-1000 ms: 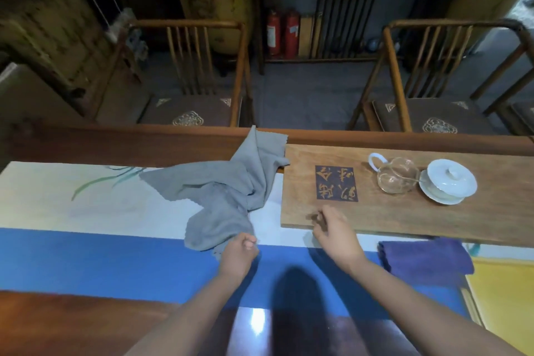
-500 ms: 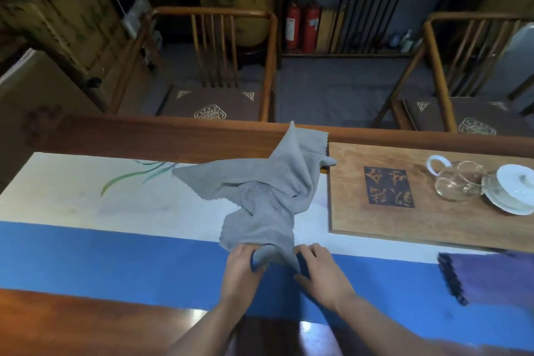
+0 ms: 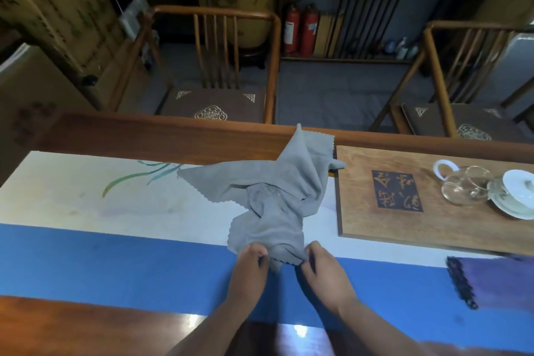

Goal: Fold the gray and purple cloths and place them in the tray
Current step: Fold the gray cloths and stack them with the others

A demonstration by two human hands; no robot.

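A crumpled gray cloth [image 3: 271, 196] lies on the white and blue table runner, its far corner draped against the table's back rail. My left hand [image 3: 250, 269] pinches the cloth's near edge on the left. My right hand [image 3: 323, 272] pinches the same edge a little to the right. The purple cloth [image 3: 497, 280] lies folded on the blue strip at the right edge, partly cut off. The wooden tray [image 3: 384, 228] with a dark carved panel sits right of the gray cloth.
A glass pitcher [image 3: 462, 185] and a white lidded cup on a saucer [image 3: 517, 193] stand on the tray's right part. Two wooden chairs [image 3: 213, 66] stand beyond the table. Red fire extinguishers [image 3: 300, 29] stand by the back shelf.
My right hand left the tray's edge and came left to the gray cloth. Both hands now grip its near edge. The view shifted left, pushing the tray and purple cloth rightward.
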